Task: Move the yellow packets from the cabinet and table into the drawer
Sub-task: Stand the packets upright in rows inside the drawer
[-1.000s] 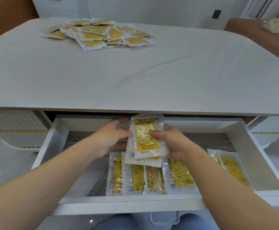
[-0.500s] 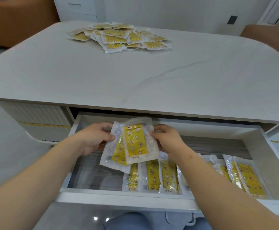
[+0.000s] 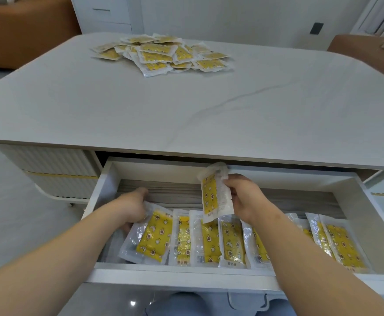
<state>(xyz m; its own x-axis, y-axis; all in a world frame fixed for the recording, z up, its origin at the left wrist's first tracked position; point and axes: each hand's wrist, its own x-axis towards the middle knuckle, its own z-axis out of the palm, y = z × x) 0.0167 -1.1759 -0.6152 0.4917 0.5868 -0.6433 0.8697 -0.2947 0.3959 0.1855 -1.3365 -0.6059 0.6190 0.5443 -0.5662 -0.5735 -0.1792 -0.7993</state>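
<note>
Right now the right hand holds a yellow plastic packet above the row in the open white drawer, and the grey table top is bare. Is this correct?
Only the table part is wrong. The head view shows the grey table top is not bare: a pile of yellow plastic packets lies at its far side. The rest stands.

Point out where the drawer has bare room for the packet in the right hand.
Bare floor strip between the packet row and the drawer's back wall, left of the right hand. The front is crowded, packets overlapping.
</note>
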